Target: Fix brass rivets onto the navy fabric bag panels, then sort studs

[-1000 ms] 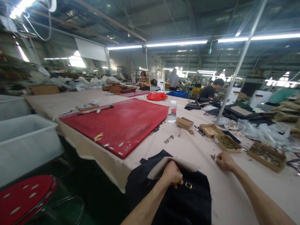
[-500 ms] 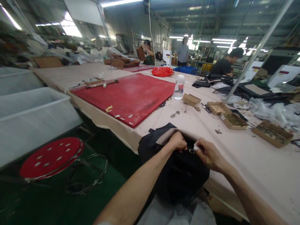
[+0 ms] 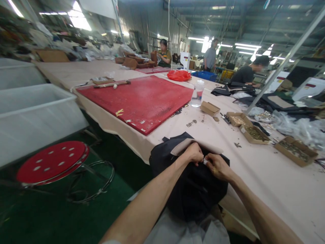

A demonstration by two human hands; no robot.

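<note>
A black bag (image 3: 195, 189) with a beige lining (image 3: 210, 145) rests against my lap at the table edge, its top opening turned up. My left hand (image 3: 194, 154) is closed on the opening's edge, knuckles up. Right beside it, my right hand (image 3: 217, 166) pinches at the same spot, fingertips almost touching the left ones. White wrapping shows at a fingertip of the right hand. The small part of the bag between the fingers is hidden.
On the table (image 3: 254, 176) lie a red board (image 3: 139, 101), a hammer (image 3: 111, 84), a clear bottle (image 3: 197, 95) and open boxes of small metal parts (image 3: 296, 150). A red stool (image 3: 53, 162) and white bins (image 3: 38, 115) stand left. Several people work farther back.
My right hand has moved left, closing in on my left hand and covering the small metal buckle seen between them before. The left hand keeps its grip. The view has shifted slightly.
</note>
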